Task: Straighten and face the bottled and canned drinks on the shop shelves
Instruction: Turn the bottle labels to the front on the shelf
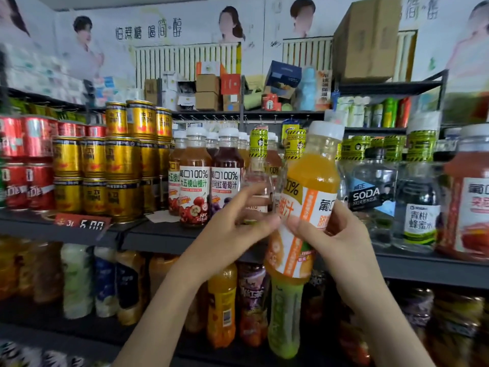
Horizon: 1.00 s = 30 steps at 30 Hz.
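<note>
While the orange juice bottle is gripped low on its label by the right hand, tilted and held off the middle shelf, the label edge is touched by the straight fingers of the left hand. Label is turned sideways, so facing is judged unfinished and re-shelving is left. Behind, the hawthorn juice bottle and grape juice bottle are faced forward. Gold cans appear unevenly turned, likely pending.

Shop: drink shelves w/ price tag

Orange juice bottle, white-capped, tilts top-right, raised before upright juice bottles; gold cans stand stacked left.
</note>
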Tool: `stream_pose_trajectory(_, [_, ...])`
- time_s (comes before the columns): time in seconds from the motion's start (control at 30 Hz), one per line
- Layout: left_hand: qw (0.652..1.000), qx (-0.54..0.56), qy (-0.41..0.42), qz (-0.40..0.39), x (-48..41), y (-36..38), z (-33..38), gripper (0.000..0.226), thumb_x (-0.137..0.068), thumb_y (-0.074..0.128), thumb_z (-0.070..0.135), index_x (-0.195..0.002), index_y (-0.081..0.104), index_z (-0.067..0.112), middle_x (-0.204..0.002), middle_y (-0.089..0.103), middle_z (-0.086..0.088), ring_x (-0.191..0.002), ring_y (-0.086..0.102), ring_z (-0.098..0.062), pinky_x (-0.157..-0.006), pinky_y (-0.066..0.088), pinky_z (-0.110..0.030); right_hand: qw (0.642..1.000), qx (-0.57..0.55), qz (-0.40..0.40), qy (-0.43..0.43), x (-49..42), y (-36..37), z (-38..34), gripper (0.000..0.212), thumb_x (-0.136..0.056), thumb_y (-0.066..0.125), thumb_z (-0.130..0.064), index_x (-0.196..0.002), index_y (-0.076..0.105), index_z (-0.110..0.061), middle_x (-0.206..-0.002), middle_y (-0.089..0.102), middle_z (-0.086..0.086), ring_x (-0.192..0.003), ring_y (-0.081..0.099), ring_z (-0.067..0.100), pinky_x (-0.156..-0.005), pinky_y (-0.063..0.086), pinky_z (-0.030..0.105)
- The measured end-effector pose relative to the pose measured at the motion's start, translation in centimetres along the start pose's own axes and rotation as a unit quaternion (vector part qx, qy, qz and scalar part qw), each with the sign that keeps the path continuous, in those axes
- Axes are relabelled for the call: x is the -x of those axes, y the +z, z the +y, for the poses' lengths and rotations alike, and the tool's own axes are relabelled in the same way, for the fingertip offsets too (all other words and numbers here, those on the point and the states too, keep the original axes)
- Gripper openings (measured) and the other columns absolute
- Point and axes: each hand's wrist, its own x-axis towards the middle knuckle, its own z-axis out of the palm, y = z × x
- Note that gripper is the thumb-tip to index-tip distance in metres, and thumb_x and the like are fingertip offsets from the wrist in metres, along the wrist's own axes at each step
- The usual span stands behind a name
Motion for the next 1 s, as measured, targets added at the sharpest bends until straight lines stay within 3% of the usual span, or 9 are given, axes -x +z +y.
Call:
stream_pose_trajectory(0.13, [0.967, -0.131, 0.029, 0.218, -2.3, 1.8, -0.9, 0.035, -0.088, 0.059, 0.041, -0.121, 0.052, 0.033, -0.106, 0.058, 0.018, -0.094, 0.057, 0.001, -0.078, 0.046, -0.014, 0.999, 0.01, 0.046, -0.01, 0.1, -2.1, -0.6, 0.046, -0.053, 0.074, -0.036, -0.095, 0.063, -0.021, -0.088, 0.073, -0.01, -0.079, 0.07, 0.007, -0.066, 0.054, 0.02])
stream_pose_trajectory(0.2, [0.943, -0.189, 0.043, 0.268, -3.2, 2.8, -1.1, 0.039, -0.089, 0.061, 0.033, -0.126, 0.051, 0.025, -0.105, 0.053, 0.012, -0.093, 0.058, -0.008, -0.079, 0.048, -0.02, 0.998, 0.01, 0.06, -0.01, 0.2, -3.0, -0.8, 0.045, -0.054, 0.074, -0.034, -0.095, 0.064, -0.02, -0.088, 0.073, -0.009, -0.079, 0.07, 0.008, -0.066, 0.054, 0.02])
stream_pose_trajectory(0.3, [0.922, -0.256, 0.041, 0.288, -4.3, 3.9, -1.2, 0.051, -0.089, 0.062, 0.032, -0.134, 0.044, 0.015, -0.115, 0.045, 0.001, -0.097, 0.056, -0.018, -0.078, 0.041, -0.02, 0.997, 0.008, 0.076, -0.015, 0.4, -4.2, -0.9, 0.043, -0.056, 0.074, -0.03, -0.096, 0.063, -0.019, -0.088, 0.073, -0.009, -0.079, 0.07, 0.008, -0.064, 0.054, 0.016])
stream_pose_trajectory(0.43, [0.902, -0.298, 0.051, 0.307, -5.4, 4.7, -1.3, 0.063, -0.088, 0.062, 0.031, -0.14, 0.037, 0.008, -0.126, 0.042, -0.009, -0.112, 0.045, -0.021, -0.086, 0.037, -0.022, 0.996, 0.01, 0.09, -0.012, 0.8, -5.3, -0.9, 0.041, -0.058, 0.073, -0.028, -0.096, 0.063, -0.019, -0.088, 0.073, -0.009, -0.079, 0.07, 0.008, -0.062, 0.053, 0.015])
stream_pose_trajectory(0.63, [0.859, -0.406, 0.037, 0.31, -7.1, 3.9, -3.0, 0.048, -0.094, 0.053, 0.026, -0.135, 0.039, 0.005, -0.125, 0.049, -0.016, -0.114, 0.044, -0.027, -0.094, 0.04, -0.035, 0.995, 0.024, 0.092, 0.0, 1.2, -6.0, -0.8, 0.043, -0.057, 0.074, -0.031, -0.097, 0.062, -0.019, -0.088, 0.073, -0.009, -0.079, 0.07, 0.009, -0.062, 0.054, 0.019])
stream_pose_trajectory(0.87, [0.862, -0.368, 0.074, 0.341, -6.8, 2.7, -3.6, 0.037, -0.097, 0.048, 0.021, -0.128, 0.048, 0.0, -0.118, 0.054, -0.019, -0.107, 0.05, -0.031, -0.087, 0.042, -0.039, 0.997, 0.034, 0.075, 0.007, 0.9, -5.3, -0.4, 0.049, -0.055, 0.075, -0.037, -0.1, 0.063, -0.02, -0.091, 0.073, -0.007, -0.081, 0.07, 0.011, -0.073, 0.054, 0.029])
stream_pose_trajectory(1.0, [0.83, -0.421, 0.014, 0.366, -8.2, -0.3, -3.2, 0.047, -0.095, 0.049, 0.027, -0.135, 0.041, 0.004, -0.131, 0.047, -0.017, -0.118, 0.041, -0.03, -0.096, 0.035, -0.039, 0.998, 0.025, 0.051, 0.007, 0.6, -4.4, -0.3, 0.047, -0.057, 0.076, -0.035, -0.1, 0.064, -0.022, -0.09, 0.073, -0.012, -0.08, 0.069, 0.006, -0.069, 0.052, 0.023])
